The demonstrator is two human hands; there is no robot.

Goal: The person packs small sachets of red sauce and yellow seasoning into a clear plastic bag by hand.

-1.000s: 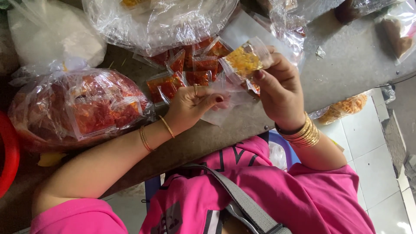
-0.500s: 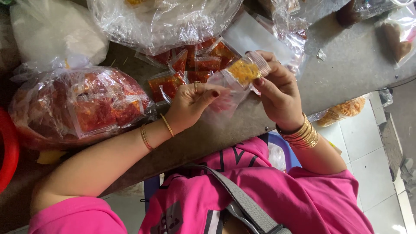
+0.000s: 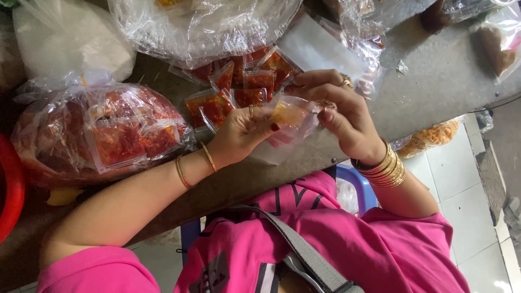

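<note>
Head view: both hands (image 3: 241,133) (image 3: 342,116) pinch clear sachet (image 3: 288,115)

place: your small food-packing stall | signs: you sit at a grey worktop (image 3: 450,81), red spice sachets (image 3: 247,89), bulging plastic bags (image 3: 97,133), tiled floor (image 3: 461,190)

Pink top, gold on my wrists

A grey strap (image 3: 304,247) crosses my shirt (image 3: 336,239); stacked bangles (image 3: 384,169) right, two thin bracelets (image 3: 194,165) left, rings, dark nails.

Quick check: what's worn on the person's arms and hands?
Short bright pink sleeves, forearms bare. Left hand: a gold ring, two thin gold bangles at the wrist. Right hand: a gold ring, a thick stack of gold bangles, dark red nail polish.
</note>
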